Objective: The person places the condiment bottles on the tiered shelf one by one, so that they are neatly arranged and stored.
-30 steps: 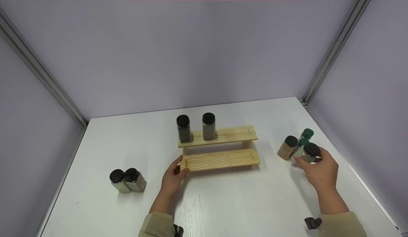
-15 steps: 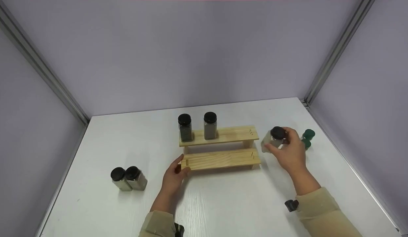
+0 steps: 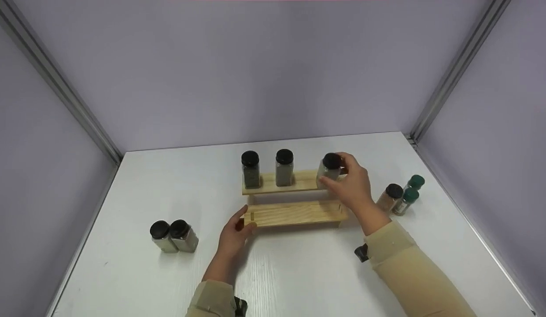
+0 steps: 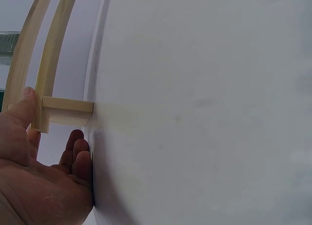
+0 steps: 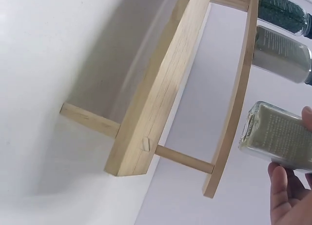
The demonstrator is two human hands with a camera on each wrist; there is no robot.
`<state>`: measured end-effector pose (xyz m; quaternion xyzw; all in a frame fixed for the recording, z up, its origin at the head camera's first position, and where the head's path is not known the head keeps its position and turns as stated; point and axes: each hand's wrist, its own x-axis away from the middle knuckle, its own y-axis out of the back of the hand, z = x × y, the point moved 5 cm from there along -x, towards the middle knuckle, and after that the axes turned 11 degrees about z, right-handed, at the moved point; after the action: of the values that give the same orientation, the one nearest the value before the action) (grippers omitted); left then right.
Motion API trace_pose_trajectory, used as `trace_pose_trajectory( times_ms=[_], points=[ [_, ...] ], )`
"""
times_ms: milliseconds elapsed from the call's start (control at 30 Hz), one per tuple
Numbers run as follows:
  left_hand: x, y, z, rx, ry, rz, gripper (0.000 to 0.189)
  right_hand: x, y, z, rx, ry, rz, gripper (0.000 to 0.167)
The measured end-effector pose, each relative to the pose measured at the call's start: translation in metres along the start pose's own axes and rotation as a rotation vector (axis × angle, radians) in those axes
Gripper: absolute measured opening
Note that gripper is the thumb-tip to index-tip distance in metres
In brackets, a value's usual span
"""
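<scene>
A two-tier wooden rack (image 3: 295, 213) stands mid-table. My left hand (image 3: 231, 237) holds the left end of its lower tier between thumb and fingers; in the left wrist view the thumb lies along the wood. Two black-lidded glass spice jars, one dark (image 3: 251, 175) and one greyish (image 3: 284, 174), stand upright on the upper tier. Over that tier's right end, my right hand (image 3: 354, 187) grips another black-lidded spice jar (image 5: 275, 134), filled with something pale. The right wrist view shows a small gap between its base and the shelf.
Right of the rack stand a black-lidded jar with tan contents (image 3: 389, 197) and two smaller green-lidded jars (image 3: 406, 201). Two more black-lidded jars (image 3: 185, 238) stand together on the left. Pale panels (image 3: 273, 75) enclose the white table (image 3: 299, 273).
My right hand has carried the pale jar leftward from the group at the right to above the upper tier's right end. The left hand has kept its hold on the rack.
</scene>
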<state>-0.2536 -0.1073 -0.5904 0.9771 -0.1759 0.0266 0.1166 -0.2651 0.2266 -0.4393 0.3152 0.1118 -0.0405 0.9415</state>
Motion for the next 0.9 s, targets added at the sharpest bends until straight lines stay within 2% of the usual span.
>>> trace_pose_trajectory(
  times_ms=[233, 467, 700, 900],
  points=[
    [-0.001, -0.004, 0.001, -0.008, -0.012, 0.001, 0.063, -0.016, -0.016, 0.002, 0.006, -0.052, 0.031, 0.068],
    [-0.003, -0.007, 0.002, 0.012, 0.002, 0.006, 0.064, -0.024, -0.022, 0.006, 0.056, -0.079, 0.004, 0.070],
    [-0.004, -0.010, 0.000, 0.007, 0.012, 0.015, 0.064, -0.022, -0.020, 0.002, 0.061, -0.082, -0.002, 0.072],
    [-0.003, -0.010, 0.000, 0.001, 0.008, 0.014, 0.063, -0.016, -0.022, -0.003, 0.030, -0.129, 0.077, 0.086]
  ],
)
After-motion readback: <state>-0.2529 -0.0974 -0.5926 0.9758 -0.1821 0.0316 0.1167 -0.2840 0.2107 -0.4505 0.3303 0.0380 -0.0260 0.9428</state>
